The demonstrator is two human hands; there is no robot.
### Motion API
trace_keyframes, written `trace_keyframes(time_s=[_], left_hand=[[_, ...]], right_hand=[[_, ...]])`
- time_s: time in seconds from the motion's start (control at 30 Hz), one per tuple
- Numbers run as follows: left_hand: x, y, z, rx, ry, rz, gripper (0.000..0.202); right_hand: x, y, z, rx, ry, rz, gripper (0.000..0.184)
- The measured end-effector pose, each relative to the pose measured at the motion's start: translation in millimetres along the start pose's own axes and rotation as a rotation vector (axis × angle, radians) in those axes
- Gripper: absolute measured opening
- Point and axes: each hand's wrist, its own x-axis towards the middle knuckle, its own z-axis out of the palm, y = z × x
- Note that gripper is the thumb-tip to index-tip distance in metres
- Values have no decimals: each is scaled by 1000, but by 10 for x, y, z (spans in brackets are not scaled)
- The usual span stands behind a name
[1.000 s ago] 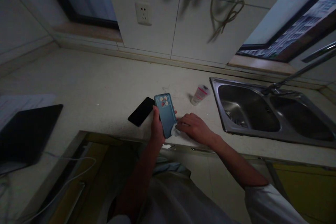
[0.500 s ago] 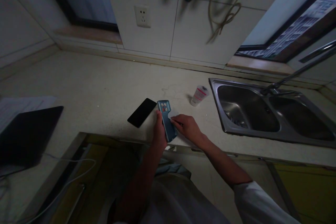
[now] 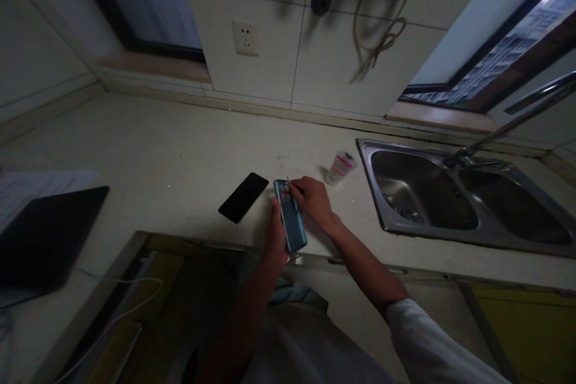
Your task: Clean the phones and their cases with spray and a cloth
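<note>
A blue-green phone case (image 3: pixel 294 229) with a lighter rim and several round spots near its top is held tilted over the counter's front edge. I cannot tell whether a phone is inside. My left hand (image 3: pixel 275 234) grips its left side, thumb along the edge. My right hand (image 3: pixel 315 201) is closed in a pinch at the top right, by the round spots; a thin, pale tip shows at the fingers, too small to name. A black phone (image 3: pixel 243 197) lies flat on the counter to the left. A clear plastic cup (image 3: pixel 341 168) with pink print stands beyond my right hand.
A steel double sink (image 3: pixel 380 210) with a faucet (image 3: pixel 508 123) is set in the counter (image 3: pixel 189 150) on the right. A dark laptop-like slab (image 3: pixel 49 234), papers (image 3: pixel 49 183) and a white cable (image 3: pixel 148 281) are at left. A socket (image 3: pixel 244 38) is on the wall.
My right hand has moved up along the phone case from its middle to its top. The case has shifted slightly down and right. A white thing by the right fingers is now mostly hidden.
</note>
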Motion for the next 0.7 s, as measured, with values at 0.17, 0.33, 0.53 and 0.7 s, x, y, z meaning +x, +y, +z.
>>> trace_keyframes(time_s=[0.17, 0.33, 0.53, 0.7], left_hand=[[-30, -35, 50, -5, -29, -10, 52], [-72, -53, 58, -9, 22, 16, 50], [22, -88, -37, -128, -36, -14, 49], [66, 50, -16, -226, -160, -15, 55]], right_hand=[[-75, -153, 19, 130, 87, -87, 23], [-105, -266, -60, 224, 56, -175, 25], [-144, -211, -170, 315, -81, -252, 25], [-328, -204, -301, 351, -293, -391, 26]])
